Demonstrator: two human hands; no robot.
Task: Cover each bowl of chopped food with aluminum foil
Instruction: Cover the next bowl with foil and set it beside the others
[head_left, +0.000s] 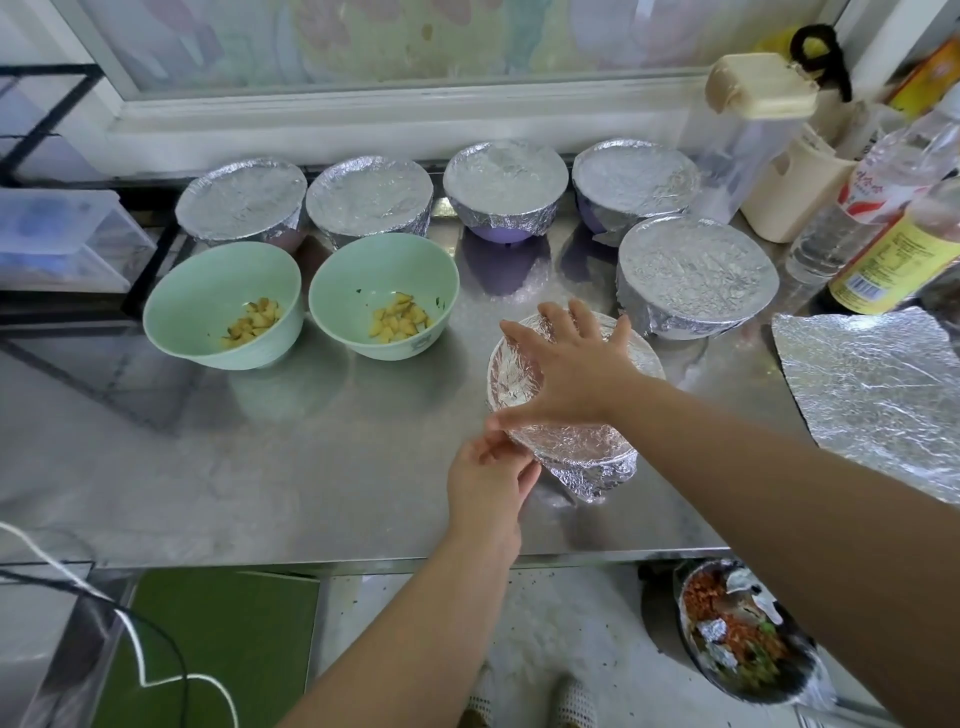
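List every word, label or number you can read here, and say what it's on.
Nothing can be read well enough to quote.
Clear bottle: red-and-white label, characters too blurred.
Yellow-label bottle: small print and barcode, too small.
Orange box: print blurred.

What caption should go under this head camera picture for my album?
Right hand presses foil onto a bowl while left hand pinches its edge; two green bowls wait uncovered.

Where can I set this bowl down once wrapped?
Widest: bare steel in front of the green bowls, left of the wrapped bowl. Smaller gap between green bowls and front covered bowl. Crowded: back row, foil sheet and bottles at right.
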